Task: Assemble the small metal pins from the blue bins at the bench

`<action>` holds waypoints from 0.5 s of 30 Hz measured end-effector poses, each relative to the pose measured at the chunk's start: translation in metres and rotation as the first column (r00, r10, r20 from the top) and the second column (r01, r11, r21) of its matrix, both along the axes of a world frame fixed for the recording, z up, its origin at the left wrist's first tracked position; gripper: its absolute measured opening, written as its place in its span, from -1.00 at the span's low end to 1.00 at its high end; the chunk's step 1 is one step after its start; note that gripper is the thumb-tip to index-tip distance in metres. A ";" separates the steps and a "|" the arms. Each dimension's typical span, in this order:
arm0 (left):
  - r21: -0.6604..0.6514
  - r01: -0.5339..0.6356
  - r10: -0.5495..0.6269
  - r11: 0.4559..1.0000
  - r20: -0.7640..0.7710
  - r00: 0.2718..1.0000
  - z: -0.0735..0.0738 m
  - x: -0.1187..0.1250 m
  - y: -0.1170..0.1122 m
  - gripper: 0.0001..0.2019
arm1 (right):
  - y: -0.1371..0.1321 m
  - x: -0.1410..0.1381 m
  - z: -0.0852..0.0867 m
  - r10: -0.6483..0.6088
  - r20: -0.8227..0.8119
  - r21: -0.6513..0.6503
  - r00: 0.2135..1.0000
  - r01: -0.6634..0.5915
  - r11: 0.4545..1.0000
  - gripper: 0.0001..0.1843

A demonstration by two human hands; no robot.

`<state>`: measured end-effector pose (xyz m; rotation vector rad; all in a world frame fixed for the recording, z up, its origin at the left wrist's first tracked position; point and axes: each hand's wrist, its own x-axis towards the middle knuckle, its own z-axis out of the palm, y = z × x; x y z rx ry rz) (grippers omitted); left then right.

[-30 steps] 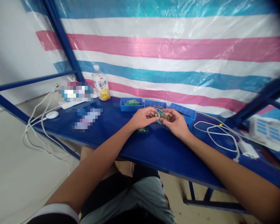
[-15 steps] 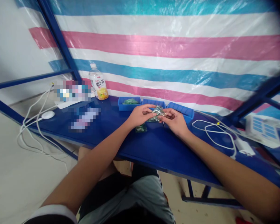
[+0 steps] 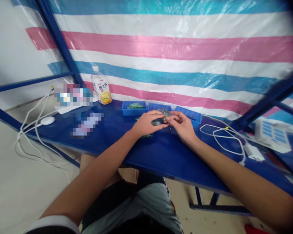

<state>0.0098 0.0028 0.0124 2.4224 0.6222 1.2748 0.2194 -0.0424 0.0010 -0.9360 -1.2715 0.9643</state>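
Note:
My left hand (image 3: pixel 146 124) and my right hand (image 3: pixel 182 126) meet over the desk, in front of the blue bins. Between their fingertips is a small shiny clear plastic packet (image 3: pixel 166 113). The right thumb and fingers pinch it, while the left fingers curl round its other side. Fingers hide much of the packet, and its contents are too small to make out. Another green packet (image 3: pixel 147 136) lies on the desk below my left hand, partly covered. A thin dark piece (image 3: pixel 170 129) shows under the right fingers.
Green packets (image 3: pixel 135 106) lie in the left blue bin (image 3: pixel 134 112). The middle bin (image 3: pixel 158 106) and right bin (image 3: pixel 194 118) stand beside it. A drink bottle (image 3: pixel 101 86) is at back left. White cables (image 3: pixel 219 138) and an adapter (image 3: pixel 254 152) lie on the right.
My left fingers have spread a little wider, and their hold on the packet has shifted. The packet is now more covered by the fingers. The view has moved slightly.

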 end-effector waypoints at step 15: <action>-0.593 0.214 -0.070 0.776 0.256 0.964 -0.007 -0.001 0.013 -0.52 | 0.000 0.003 -0.001 -0.012 0.146 0.109 0.989 -0.004 0.994 -0.45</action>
